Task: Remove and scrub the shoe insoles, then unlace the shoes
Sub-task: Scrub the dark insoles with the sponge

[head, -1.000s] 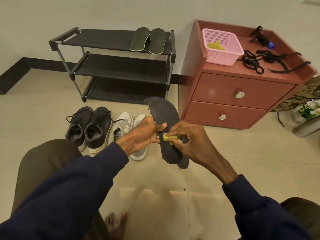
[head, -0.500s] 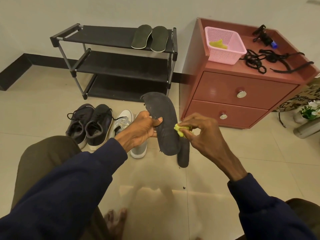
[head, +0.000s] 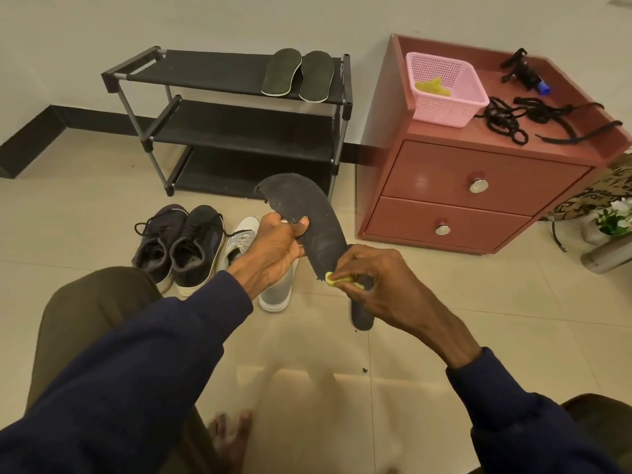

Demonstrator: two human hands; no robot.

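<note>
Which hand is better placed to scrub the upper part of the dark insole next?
Probably the right hand: it pinches the yellow scrubber against the insole. The left hand grips the insole, steadying it.

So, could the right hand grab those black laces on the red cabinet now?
Probably not yet: the right hand is pinching the yellow sponge against the insole; the laces lie unobstructed.

Held insole [head: 318, 217]: dark, matt, rough, frayed edge. Scrub pad [head: 333, 278]: yellow, soft. Floor tiles [head: 85, 213]: smooth, glossy. Cabinet [head: 427, 172]: smooth, semi-gloss; knobs [head: 478, 185] polished metal. Basket [head: 444, 107]: pink perforated plastic. Rack [head: 212, 68]: metal tubes, matt black shelves.
</note>
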